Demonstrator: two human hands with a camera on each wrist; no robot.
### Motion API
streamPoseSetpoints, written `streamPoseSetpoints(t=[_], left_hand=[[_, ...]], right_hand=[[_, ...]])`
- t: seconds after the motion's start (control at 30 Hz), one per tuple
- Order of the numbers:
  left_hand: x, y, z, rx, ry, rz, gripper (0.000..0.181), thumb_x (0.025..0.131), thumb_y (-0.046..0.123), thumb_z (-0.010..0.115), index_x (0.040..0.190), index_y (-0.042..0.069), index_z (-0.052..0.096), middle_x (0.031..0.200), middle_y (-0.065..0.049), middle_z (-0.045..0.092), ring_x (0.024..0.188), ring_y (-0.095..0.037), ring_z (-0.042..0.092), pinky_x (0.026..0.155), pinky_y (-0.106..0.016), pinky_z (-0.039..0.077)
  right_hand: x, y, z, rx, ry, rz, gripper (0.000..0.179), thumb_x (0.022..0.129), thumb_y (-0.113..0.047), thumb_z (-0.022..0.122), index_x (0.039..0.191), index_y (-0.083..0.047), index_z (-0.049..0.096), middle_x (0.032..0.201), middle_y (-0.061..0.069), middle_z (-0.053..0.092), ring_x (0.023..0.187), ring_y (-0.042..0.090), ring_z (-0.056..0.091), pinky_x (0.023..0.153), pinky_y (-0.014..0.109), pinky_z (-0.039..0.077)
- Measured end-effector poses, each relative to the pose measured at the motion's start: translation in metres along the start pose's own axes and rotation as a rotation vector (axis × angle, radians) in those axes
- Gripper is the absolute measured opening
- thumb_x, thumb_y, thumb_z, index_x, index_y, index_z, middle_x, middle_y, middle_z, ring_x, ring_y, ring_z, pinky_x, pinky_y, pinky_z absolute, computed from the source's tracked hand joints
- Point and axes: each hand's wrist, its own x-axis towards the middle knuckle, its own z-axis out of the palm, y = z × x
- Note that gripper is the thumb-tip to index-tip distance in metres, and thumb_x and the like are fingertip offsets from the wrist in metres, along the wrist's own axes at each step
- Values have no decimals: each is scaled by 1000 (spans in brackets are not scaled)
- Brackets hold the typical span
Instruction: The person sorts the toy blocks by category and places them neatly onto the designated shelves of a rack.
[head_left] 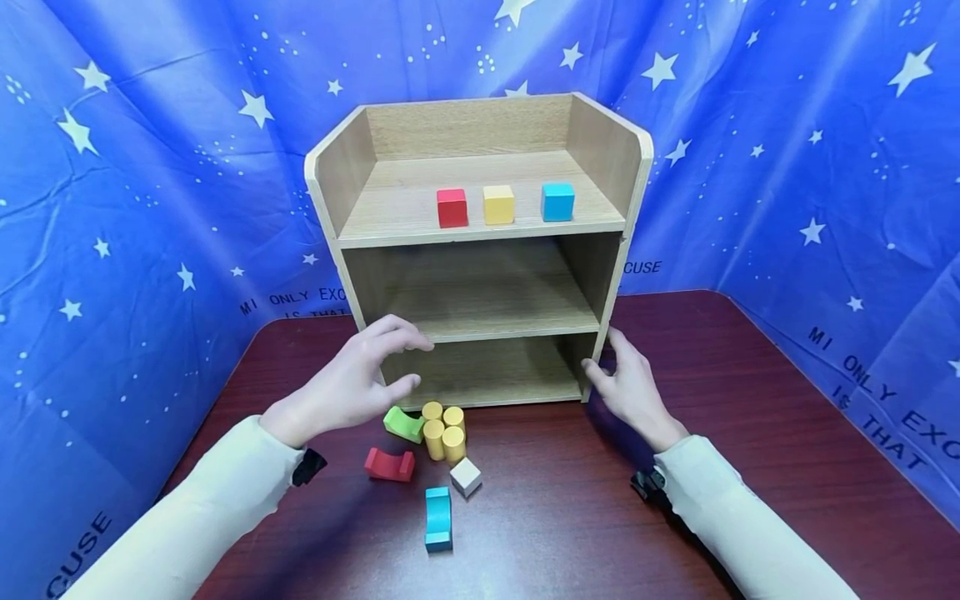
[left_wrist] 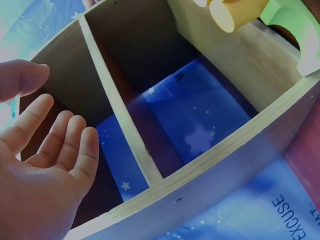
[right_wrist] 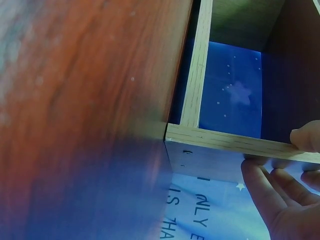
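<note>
A small wooden shelf unit (head_left: pixel 480 337) stands on the dark red table. My right hand (head_left: pixel 633 392) holds the lower part of its right side panel; in the right wrist view the thumb (right_wrist: pixel 307 137) lies on the inner side and the fingers (right_wrist: pixel 265 195) on the outer side. In front of the lower left opening hovers my left hand (head_left: pixel 352 379), thumb and fingers apart, holding nothing. Below it lie a green curved block (head_left: pixel 405 424), a red curved block (head_left: pixel 389 465) and several yellow cylinders (head_left: pixel 453 444).
A red cube (head_left: pixel 452 208), a yellow cube (head_left: pixel 498 205) and a blue cube (head_left: pixel 557 202) sit along the top shelf's front edge. Nearer me on the table are a whitish cube (head_left: pixel 466 477) and a blue curved block (head_left: pixel 438 520). Blue starry cloth (head_left: pixel 172 167) surrounds the table.
</note>
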Motion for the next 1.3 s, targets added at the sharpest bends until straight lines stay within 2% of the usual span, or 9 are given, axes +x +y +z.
streamPoseSetpoints(t=[0.07, 0.13, 0.23, 0.37, 0.5, 0.63, 0.87, 1.07, 1.3], left_hand=[[-2, 0, 2, -22, -4, -12, 36, 79, 4, 69, 113, 14, 62, 116, 2, 54, 93, -12, 54, 48, -20, 46], [-4, -1, 5, -26, -4, -7, 36, 79, 4, 70, 113, 13, 62, 115, 2, 54, 91, -13, 55, 48, -20, 46], [-6, -2, 8, -9, 1, 15, 37, 78, 4, 71, 113, 13, 63, 115, 1, 55, 95, -14, 56, 62, -24, 50], [-10, -2, 14, 8, 0, 26, 37, 78, 5, 72, 113, 13, 63, 115, 3, 55, 103, -14, 54, 80, -29, 49], [-13, -2, 19, -8, -3, 21, 37, 78, 5, 72, 112, 14, 63, 114, 5, 55, 102, -11, 53, 85, -34, 48], [-15, -3, 25, -27, 3, 35, 38, 77, 4, 73, 112, 14, 63, 112, 6, 56, 99, -10, 53, 84, -34, 48], [-19, -3, 36, -45, -5, 67, 36, 77, 4, 73, 111, 14, 63, 112, 5, 56, 98, -10, 54, 83, -29, 47], [-23, -2, 42, -73, -31, 53, 37, 77, 4, 72, 112, 14, 63, 113, 5, 55, 101, -9, 54, 86, -32, 48], [-28, -3, 53, -101, -48, 46, 36, 78, 3, 72, 111, 15, 63, 111, 2, 56, 93, -13, 55, 79, -32, 50]], right_hand=[[0, 0, 0, 1, 3, 0, 54, 84, -8, 66, 134, -4, 46, 115, 22, 61, 100, 35, 59, 78, 52, 50], [0, 0, 0, 1, 2, -1, 54, 84, -8, 66, 134, -4, 46, 114, 22, 61, 99, 36, 60, 78, 52, 50], [0, 0, 0, -2, 3, -2, 54, 84, -8, 66, 134, -4, 46, 115, 22, 61, 99, 37, 60, 79, 52, 50], [0, 0, 0, -4, 2, -1, 54, 85, -8, 66, 134, -3, 46, 115, 23, 60, 97, 36, 61, 79, 52, 50], [-1, -1, 0, 1, 2, 1, 53, 85, -7, 66, 133, -3, 46, 113, 23, 61, 95, 35, 61, 76, 51, 51], [-1, -1, 0, 4, 4, 1, 52, 84, -7, 66, 133, -3, 47, 112, 22, 61, 97, 34, 61, 76, 51, 51], [0, -1, 1, 8, 7, 3, 51, 84, -7, 66, 132, -4, 48, 110, 22, 62, 99, 34, 60, 77, 51, 52], [0, -1, 1, 5, 11, 1, 50, 84, -7, 66, 131, -4, 48, 109, 21, 63, 97, 33, 60, 76, 50, 52], [0, 0, 1, 4, 8, 3, 51, 84, -7, 67, 131, -4, 48, 109, 21, 62, 97, 33, 60, 77, 50, 51]])
